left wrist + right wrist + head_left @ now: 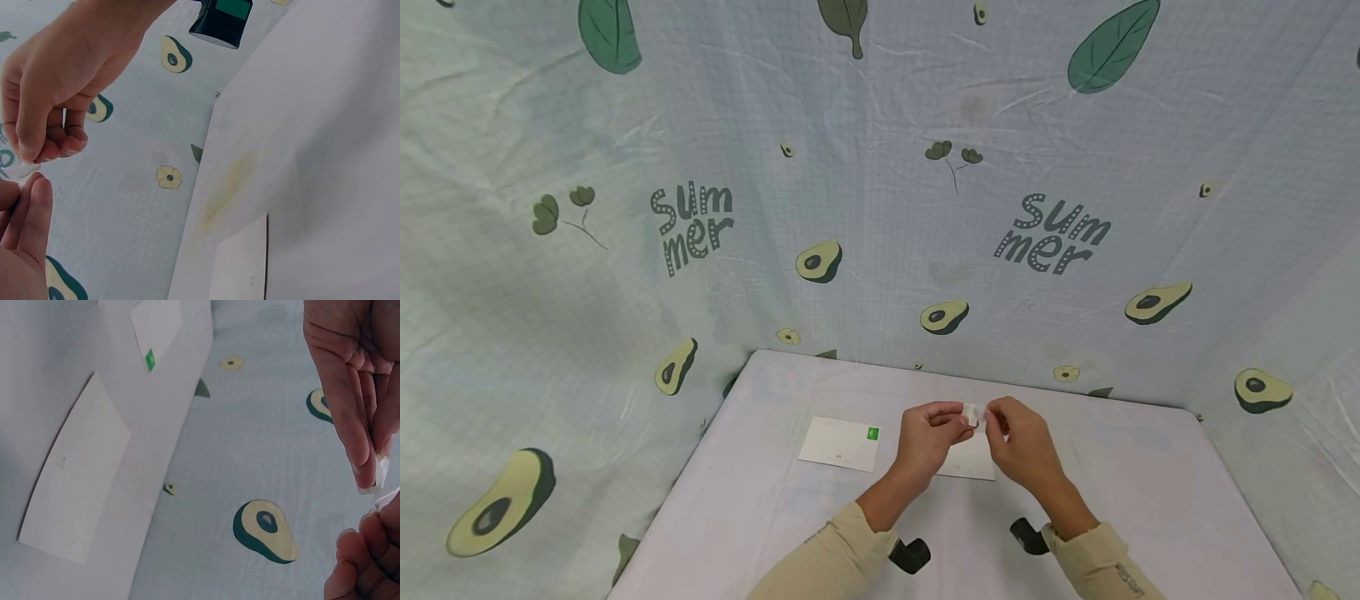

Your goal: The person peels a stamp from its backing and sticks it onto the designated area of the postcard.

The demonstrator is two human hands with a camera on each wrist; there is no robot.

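Two white, flat, envelope-like cards lie on the table; the left card [835,446] bears a green square at its upper right corner. Above the right card [967,461], my left hand [922,440] pinches a small white paper-like piece [970,415] between thumb and fingers. Facing it, my right hand [1024,440] has thumb and forefinger closed together on the thin, pale edge of that piece. From the right wrist, white bits show at both sets of fingertips, the left hand [356,394] above and the right hand [369,550] below. Fingers hide much of the piece.
The pale table [760,517] ends at a hanging cloth [880,208] printed with avocados and leaves, which rises behind and at both sides. Black wrist-worn devices show at each sleeve, the left device [912,556] and the right device [1028,536].
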